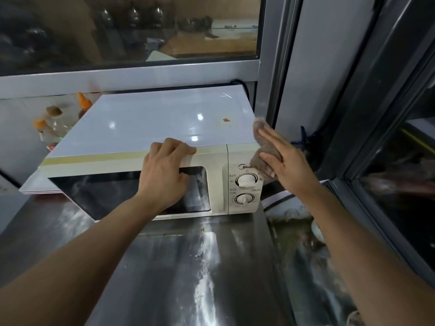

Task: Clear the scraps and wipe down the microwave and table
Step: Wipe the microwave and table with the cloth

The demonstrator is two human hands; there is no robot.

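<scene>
A white microwave with a dark glass door and two dials stands on a steel table. My left hand grips the top front edge of the microwave above the door, fingers curled over the edge. With straight fingers my right hand presses a brown cloth flat against the microwave's right side near its top front corner. A small orange-and-red sticker sits on the microwave's top. A few small scraps lie on the smeared table in front.
Bottles with orange caps stand left of the microwave against the wall. A window frame runs behind, a metal post at the right. A dark gap with debris lies right of the table. A blue clip hangs beyond the cloth.
</scene>
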